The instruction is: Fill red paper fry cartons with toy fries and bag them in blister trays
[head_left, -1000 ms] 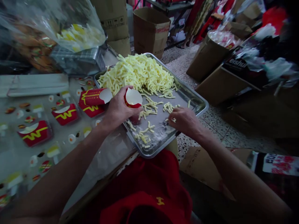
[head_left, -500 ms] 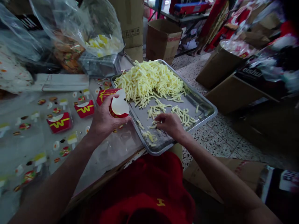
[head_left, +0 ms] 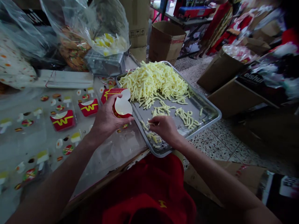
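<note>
My left hand [head_left: 105, 119] is wrapped round a small red french fry carton [head_left: 123, 106] with a white inner back, its mouth tilted toward the tray. Over the near left part of a metal tray [head_left: 198, 119], my right hand [head_left: 167, 128] is closed in a pinch. A pale fry-shaped piece shows at its fingertips, partly hidden by the fingers. A large heap of pale yellow fry-shaped pieces [head_left: 154, 81] fills the tray's far side, and smaller clusters [head_left: 187, 118] lie nearer. Short broken bits [head_left: 155, 139] rest by the near left corner.
On the table at left, clear plastic packs [head_left: 102, 152] hold small food-shaped pieces, several with red cartons [head_left: 63, 120]. Behind stand plastic bags [head_left: 109, 28] and a grey box [head_left: 105, 63]. Cardboard boxes [head_left: 165, 40] stand on the speckled floor [head_left: 217, 133] beyond the tray.
My right hand has slid left across the tray toward its left rim, staying pinched. My left hand keeps its hold on the carton. The whole view has shifted slightly.
</note>
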Available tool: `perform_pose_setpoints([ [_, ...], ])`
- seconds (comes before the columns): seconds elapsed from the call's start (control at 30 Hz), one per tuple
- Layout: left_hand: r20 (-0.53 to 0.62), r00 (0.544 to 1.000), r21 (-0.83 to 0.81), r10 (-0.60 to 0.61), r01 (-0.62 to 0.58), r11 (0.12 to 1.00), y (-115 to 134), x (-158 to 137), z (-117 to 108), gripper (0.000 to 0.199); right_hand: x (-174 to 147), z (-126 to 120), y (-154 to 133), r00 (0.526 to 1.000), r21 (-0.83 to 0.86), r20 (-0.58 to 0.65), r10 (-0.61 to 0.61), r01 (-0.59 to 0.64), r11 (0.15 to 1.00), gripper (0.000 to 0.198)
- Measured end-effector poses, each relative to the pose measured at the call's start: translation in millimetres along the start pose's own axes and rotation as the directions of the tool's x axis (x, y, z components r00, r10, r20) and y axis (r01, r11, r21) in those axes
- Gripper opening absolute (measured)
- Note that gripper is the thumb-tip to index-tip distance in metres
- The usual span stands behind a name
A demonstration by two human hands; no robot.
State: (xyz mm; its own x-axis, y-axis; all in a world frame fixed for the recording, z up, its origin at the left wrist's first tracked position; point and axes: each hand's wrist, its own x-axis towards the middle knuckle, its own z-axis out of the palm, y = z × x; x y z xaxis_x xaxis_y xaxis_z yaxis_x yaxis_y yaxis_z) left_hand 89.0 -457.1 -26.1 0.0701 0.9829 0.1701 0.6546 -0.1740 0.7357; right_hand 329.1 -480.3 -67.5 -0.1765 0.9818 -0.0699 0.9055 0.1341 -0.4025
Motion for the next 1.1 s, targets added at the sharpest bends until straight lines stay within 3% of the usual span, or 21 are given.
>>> perform_pose_setpoints([
  [0.07, 0.011, 1.0, 0.032, 0.007, -0.007, 0.999, 1, 0, 1, 0.082, 5, 5, -15, 1.0, -0.042, 0.018, -0.022, 0.022, 0.999, 0.023],
  [0.2, 0.094, 0.996, 0.074, 0.008, -0.015, 0.997, 2, -2, 5, 0.085, 6, 16, -30, 0.975, -0.15, 0.107, -0.194, 0.208, 0.967, 0.025],
  [0.27, 0.126, 0.992, 0.083, 0.008, -0.019, 0.996, 4, -3, 8, 0.086, 5, 17, -26, 0.982, -0.108, 0.093, -0.166, 0.175, 0.979, 0.025],
  [0.37, 0.193, 0.98, 0.078, 0.04, -0.056, 0.995, 9, -3, 16, 0.085, 7, 6, -9, 0.999, 0.164, 0.039, 0.035, -0.041, 0.986, 0.025],
  [0.43, 0.243, 0.966, 0.087, 0.09, -0.114, 0.99, 16, 0, 25, 0.083, 12, -8, 2, 0.988, 0.435, -0.008, 0.155, -0.136, 0.89, 0.028],
  [0.5, 0.272, 0.952, 0.12, 0.139, -0.177, 0.977, 23, 5, 37, 0.084, 20, -24, 8, 0.983, 0.63, -0.056, 0.177, -0.103, 0.77, 0.029],
  [0.57, 0.281, 0.947, 0.145, 0.157, -0.204, 0.968, 32, 11, 51, 0.085, 28, -38, 7, 0.987, 0.676, -0.096, 0.127, -0.029, 0.736, 0.029],
  [0.63, 0.267, 0.952, 0.149, 0.147, -0.191, 0.97, 39, 19, 66, 0.082, 34, -51, 0, 0.988, 0.558, -0.134, 0.079, 0.009, 0.83, 0.023],
  [0.7, 0.224, 0.969, 0.151, 0.108, -0.144, 0.978, 46, 26, 79, 0.074, 37, -64, -8, 0.989, 0.323, -0.142, 0.04, 0.008, 0.946, 0.016],
  [0.8, 0.166, 0.983, 0.155, 0.083, -0.11, 0.982, 54, 37, 96, 0.066, 37, -84, -14, 0.998, 0.055, 0.009, -0.068, 0.068, 0.996, 0.018],
  [0.9, 0.129, 0.987, 0.139, 0.097, -0.115, 0.984, 64, 48, 112, 0.064, 36, -97, -8, 0.991, -0.037, 0.069, -0.116, 0.118, 0.992, 0.028],
  [1.0, 0.13, 0.989, 0.1, 0.067, -0.08, 0.992, 76, 58, 129, 0.061, 44, -99, 8, 0.996, -0.099, -0.088, -0.034, 0.025, 0.995, 0.026],
  [1.1, 0.098, 0.992, 0.051, 0.074, -0.079, 0.996, 87, 63, 146, 0.058, 58, -100, 31, 0.977, 0.003, -0.186, 0.104, -0.105, 0.994, 0.014],
])
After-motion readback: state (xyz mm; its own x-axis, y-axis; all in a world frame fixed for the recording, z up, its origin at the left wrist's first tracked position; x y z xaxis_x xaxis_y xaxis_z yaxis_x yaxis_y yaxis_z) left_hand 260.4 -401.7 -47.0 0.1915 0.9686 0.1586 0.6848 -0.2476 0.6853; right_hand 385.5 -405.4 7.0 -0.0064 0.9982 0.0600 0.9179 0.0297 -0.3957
